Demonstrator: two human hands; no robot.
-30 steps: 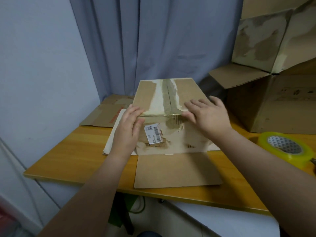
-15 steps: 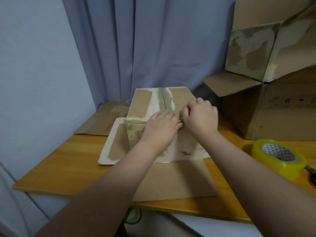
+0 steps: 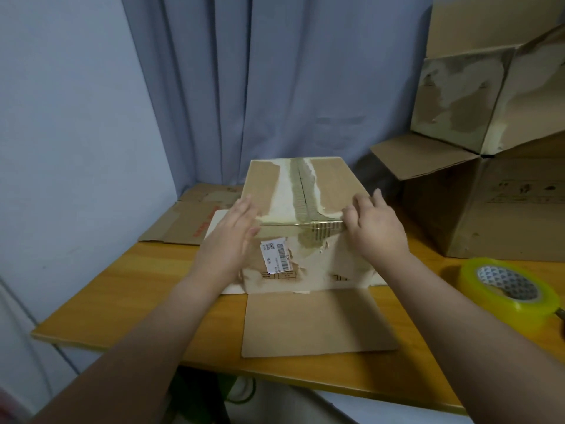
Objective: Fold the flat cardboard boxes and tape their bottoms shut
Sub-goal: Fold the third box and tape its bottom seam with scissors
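One cardboard box [image 3: 305,191] stands mid-counter [image 3: 122,295], taped seam facing up, one flap [image 3: 315,322] lying flat toward the near edge. Two hands on it: the left hand [image 3: 227,240], fingers straight, presses the box's near-left corner; the right hand [image 3: 377,231] lies open over the near-right top edge. One yellow tape roll [image 3: 507,295] sits at the right edge. One flattened carton [image 3: 189,221] fills the far-left corner. Two built boxes [image 3: 504,215] are stacked far right.
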